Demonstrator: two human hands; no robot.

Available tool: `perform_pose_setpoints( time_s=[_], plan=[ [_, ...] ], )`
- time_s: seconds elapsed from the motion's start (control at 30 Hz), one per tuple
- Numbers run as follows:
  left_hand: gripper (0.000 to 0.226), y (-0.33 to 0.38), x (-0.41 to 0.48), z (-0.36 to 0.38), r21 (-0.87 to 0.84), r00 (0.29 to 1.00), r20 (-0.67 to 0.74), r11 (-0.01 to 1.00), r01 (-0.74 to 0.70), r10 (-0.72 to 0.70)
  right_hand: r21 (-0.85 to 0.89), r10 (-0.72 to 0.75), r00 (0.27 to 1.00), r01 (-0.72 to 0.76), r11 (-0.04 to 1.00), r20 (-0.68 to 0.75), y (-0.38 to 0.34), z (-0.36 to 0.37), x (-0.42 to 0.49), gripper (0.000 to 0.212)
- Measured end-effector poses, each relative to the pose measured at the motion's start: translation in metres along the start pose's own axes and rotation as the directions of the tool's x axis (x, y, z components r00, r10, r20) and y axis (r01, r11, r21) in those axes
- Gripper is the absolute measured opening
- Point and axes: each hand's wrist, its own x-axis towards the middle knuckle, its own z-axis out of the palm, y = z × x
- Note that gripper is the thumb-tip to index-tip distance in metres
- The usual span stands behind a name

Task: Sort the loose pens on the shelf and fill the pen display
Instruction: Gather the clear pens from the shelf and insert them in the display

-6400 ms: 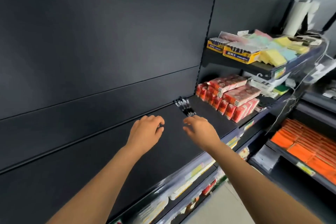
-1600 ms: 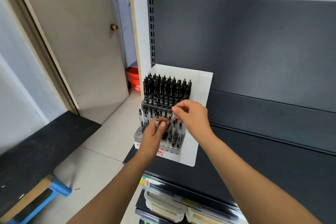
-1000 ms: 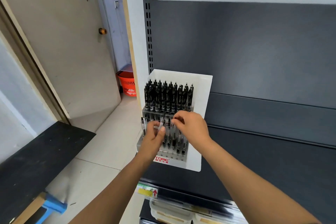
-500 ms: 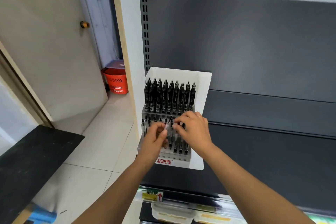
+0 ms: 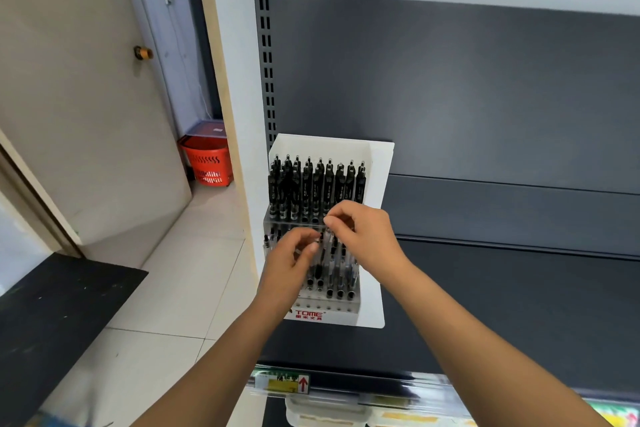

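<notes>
Now, pen display (image 5: 376,184): upright at the left end of the dark shelf (image 5: 519,305), directly behind both hands.
Right hand (image 5: 367,236): pinches the top of a clear pen (image 5: 330,241) over the lower rows.
Left hand (image 5: 287,267): curled just beside and lower; whether it holds anything, I cannot tell.
Change: the fingertips met half a second ago; now the right hand is higher and the hands are slightly parted.

hands: off the shelf's loose pens, now at pen display (image 5: 378,184) | right hand (image 5: 367,236): risen to display's upper-tier edge, fingers (image 5: 335,218) seemingly pinching a clear pen (image 5: 331,241) | left hand (image 5: 287,267): just below
</notes>
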Motion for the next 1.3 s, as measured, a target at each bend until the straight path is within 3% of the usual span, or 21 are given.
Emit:
perform_pose_setpoints(
  time_s=[0.27,0.5,0.6,0.73,0.83,0.93,1.07,1.2,1.3],
  plan=[
    [0.018,-0.001,0.001,-0.004,0.224,0.992,0.017,0.967,-0.124,0.123,-0.182,-0.002,1.0,0.006,0.983,0.026,0.016,0.017,-0.006,0.015],
    [0.02,-0.003,-0.002,-0.009,0.264,0.993,0.023,0.958,-0.115,0.113,-0.433,-0.174,0.985,0.148,0.889,-0.019,0.033,0.036,-0.005,0.007],
    [0.019,-0.002,-0.001,-0.011,0.248,0.993,0.019,0.962,-0.118,0.117,-0.437,-0.204,0.975,0.147,0.888,-0.086,0.035,0.04,-0.005,0.006],
    [0.015,0.002,0.008,-0.01,0.257,0.98,0.024,0.946,-0.195,0.196,-0.385,-0.168,0.977,0.107,0.917,-0.128,0.033,0.035,-0.008,0.037],
    [0.015,0.005,0.012,0.0,0.261,0.959,0.084,0.923,-0.283,0.27,-0.352,-0.098,0.978,0.027,0.936,-0.183,0.04,0.022,-0.017,0.039],
    [0.025,0.015,0.016,0.023,0.3,0.923,0.172,0.874,-0.382,0.344,-0.383,-0.046,0.972,-0.047,0.922,-0.23,0.058,0.001,-0.035,0.034],
    [0.022,0.043,0.014,0.076,0.317,0.851,0.299,0.796,-0.515,0.432,-0.464,-0.036,0.959,-0.103,0.88,-0.281,0.095,-0.044,-0.071,0.034],
    [0.015,0.076,0.006,0.146,0.365,0.799,0.391,0.72,-0.59,0.456,-0.515,-0.007,0.948,-0.167,0.841,-0.318,0.14,-0.105,-0.116,0.032],
    [0.011,0.11,-0.005,0.212,0.351,0.783,0.449,0.721,-0.598,0.431,-0.535,0.04,0.943,-0.223,0.815,-0.332,0.176,-0.162,-0.154,0.031]
  ],
)
